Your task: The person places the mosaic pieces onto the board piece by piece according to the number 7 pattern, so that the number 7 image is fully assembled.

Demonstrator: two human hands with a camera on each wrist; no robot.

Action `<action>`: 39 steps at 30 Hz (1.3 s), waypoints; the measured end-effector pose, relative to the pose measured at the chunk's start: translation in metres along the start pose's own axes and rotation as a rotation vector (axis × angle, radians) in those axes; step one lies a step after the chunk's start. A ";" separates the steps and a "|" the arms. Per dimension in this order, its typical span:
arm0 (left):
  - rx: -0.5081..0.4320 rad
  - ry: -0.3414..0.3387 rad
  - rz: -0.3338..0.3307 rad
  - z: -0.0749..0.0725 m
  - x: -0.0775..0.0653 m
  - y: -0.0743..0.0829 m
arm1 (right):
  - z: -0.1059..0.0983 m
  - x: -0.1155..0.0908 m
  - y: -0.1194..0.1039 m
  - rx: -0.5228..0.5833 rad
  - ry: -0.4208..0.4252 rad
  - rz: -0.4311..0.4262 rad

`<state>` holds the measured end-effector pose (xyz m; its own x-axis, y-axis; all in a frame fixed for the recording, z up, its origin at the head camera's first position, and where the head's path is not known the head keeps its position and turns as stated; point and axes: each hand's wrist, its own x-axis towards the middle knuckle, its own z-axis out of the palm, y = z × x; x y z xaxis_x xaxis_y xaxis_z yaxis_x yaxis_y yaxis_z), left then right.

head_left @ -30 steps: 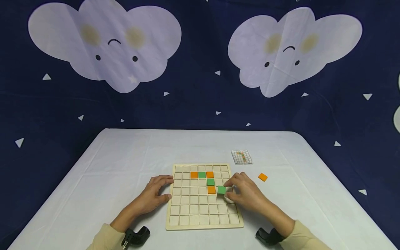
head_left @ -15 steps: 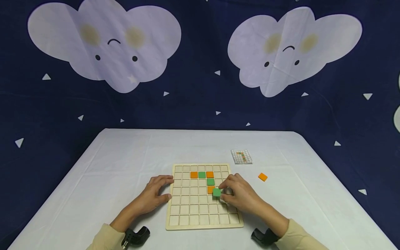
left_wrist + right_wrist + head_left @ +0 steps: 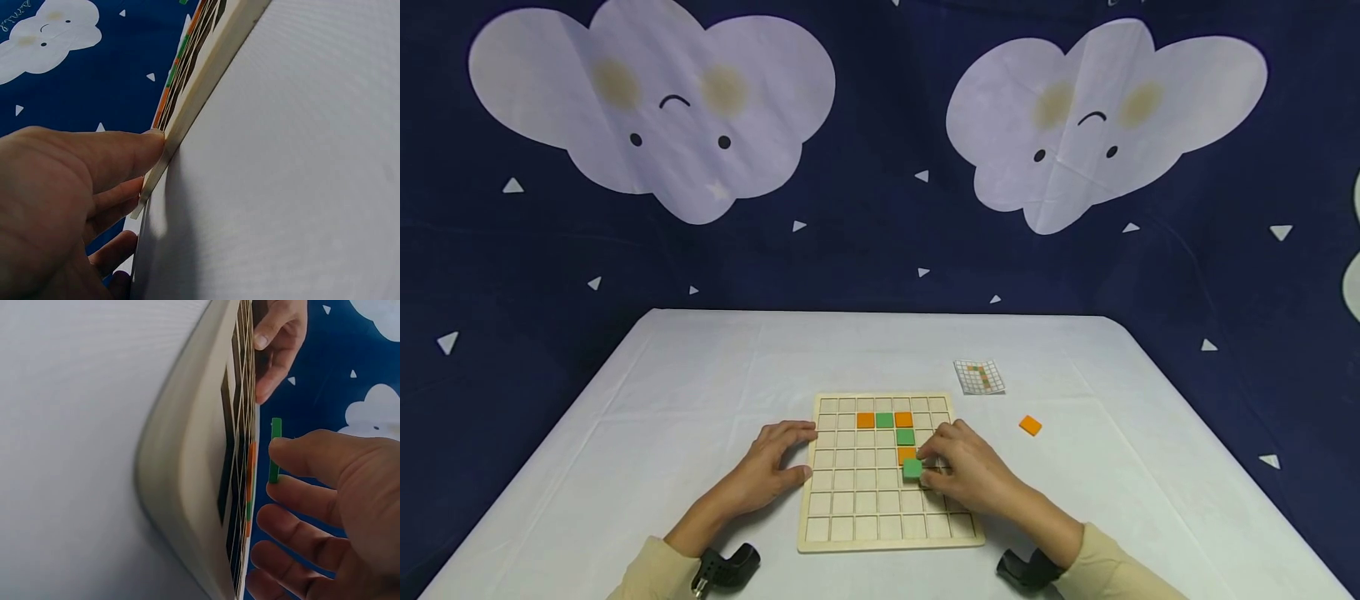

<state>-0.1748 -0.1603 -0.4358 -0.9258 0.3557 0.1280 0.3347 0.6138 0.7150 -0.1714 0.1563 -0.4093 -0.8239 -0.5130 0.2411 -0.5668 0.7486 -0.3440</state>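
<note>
Between thumb and index finger, my right hand (image 3: 966, 468) pinches a green square tile (image 3: 912, 469). In the right wrist view this green tile (image 3: 275, 450) is held slightly off the wooden grid board (image 3: 891, 547). In the head view it appears just below an orange tile (image 3: 906, 455) lying in a cell. Above that come a green tile (image 3: 906, 437) and a row of orange, green and orange tiles (image 3: 866, 420). My left hand (image 3: 767, 465) rests at the board's left edge, its thumb (image 3: 134, 153) and fingertips touching the rim.
A loose orange tile (image 3: 1031, 425) lies on the white table (image 3: 715, 358) right of the board. Behind the board's far right corner sits a small pattern card (image 3: 980, 377) with a printed grid. A dark blue cloth (image 3: 880, 250) with clouds hangs behind the table.
My right hand has moved left and a little nearer, carrying the green tile from right of the lowest orange tile to just below it. The left hand stays in place.
</note>
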 end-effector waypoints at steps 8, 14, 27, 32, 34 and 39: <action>0.002 0.004 0.001 0.001 0.001 -0.001 | 0.002 0.000 -0.002 -0.008 -0.031 0.007; 0.005 0.006 -0.004 0.001 0.001 -0.002 | 0.004 0.001 -0.004 -0.011 -0.048 0.014; -0.001 0.007 -0.004 0.002 0.000 -0.002 | 0.005 -0.001 -0.002 -0.036 -0.027 -0.020; -0.005 0.001 -0.003 0.002 0.001 -0.003 | 0.006 -0.001 -0.001 -0.048 -0.019 -0.049; -0.003 0.000 -0.003 0.002 0.001 -0.003 | 0.006 0.000 0.000 -0.052 -0.024 -0.052; 0.000 0.002 -0.003 0.002 0.001 -0.003 | 0.006 0.001 0.000 -0.059 -0.035 -0.038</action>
<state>-0.1763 -0.1604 -0.4393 -0.9272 0.3524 0.1270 0.3317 0.6148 0.7156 -0.1716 0.1533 -0.4140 -0.8021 -0.5550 0.2207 -0.5972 0.7513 -0.2809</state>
